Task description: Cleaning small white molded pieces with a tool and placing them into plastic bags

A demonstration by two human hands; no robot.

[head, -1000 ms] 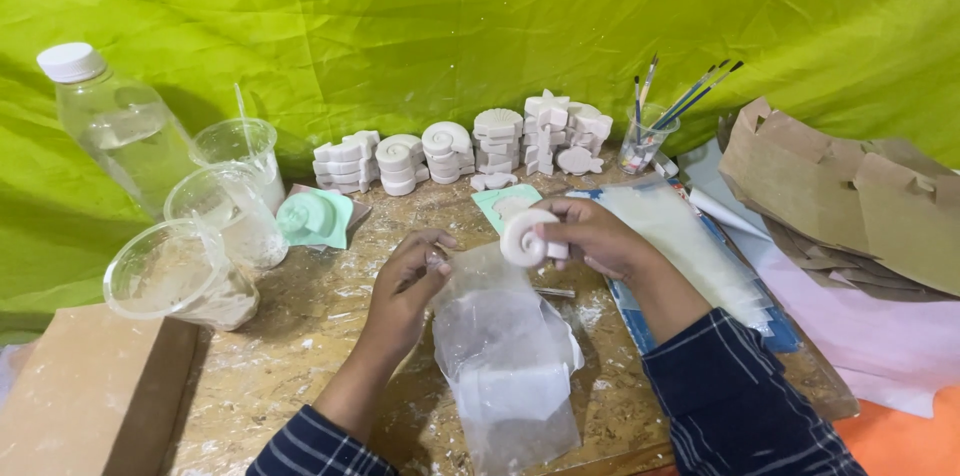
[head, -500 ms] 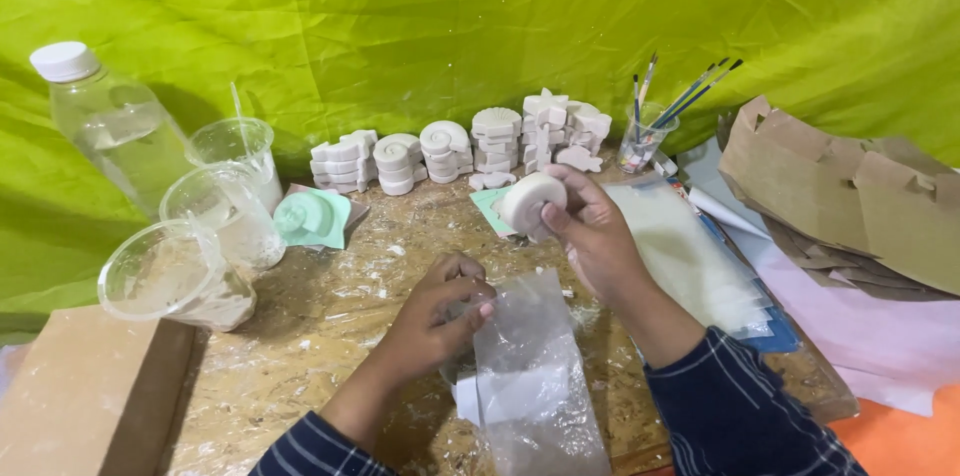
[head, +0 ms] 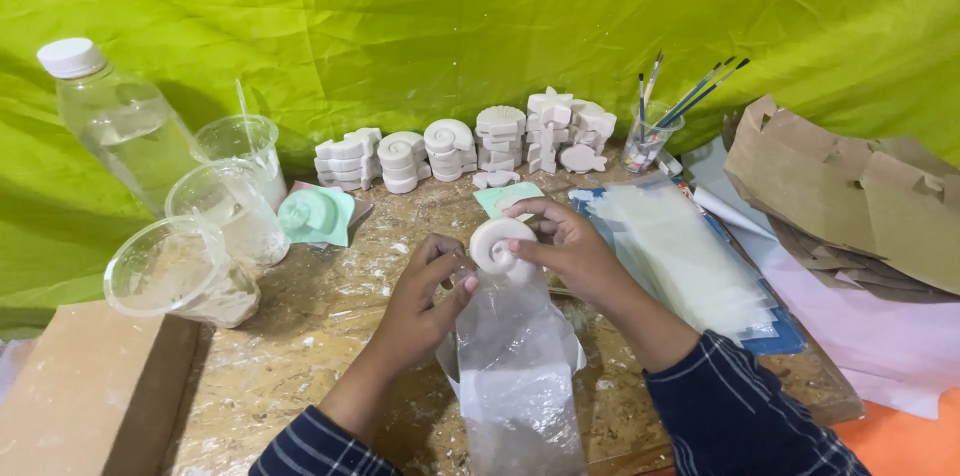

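Head view. Right hand (head: 570, 246) pinches a white spiral shell-shaped plaster cast (head: 497, 243) between thumb and fingers, holding it just above the mouth of a clear plastic bag (head: 515, 356). Left hand (head: 428, 291), fingers curled, grips the bag's upper edge just left of the cast; the bag hangs down toward the person over the spattered wooden surface (head: 300, 336). Beyond both hands stands a row of stacked white plaster casts (head: 470, 146), with a jar of paintbrushes (head: 652, 131) to the far right of it. Left of the left hand lie a mint-green mould (head: 312, 214), three clear plastic cups (head: 210, 236) and a water bottle (head: 120, 121). Right of the right hand lies a pile of clear bags (head: 680, 256), then brown cardboard pieces (head: 850, 196).

Risk, as judged: the bag mouth appears only partly opened by one hand, so the cast could catch on the film, slip from the pinch and chip on the surface. A dusty, smooth cast would make such a slip likelier.
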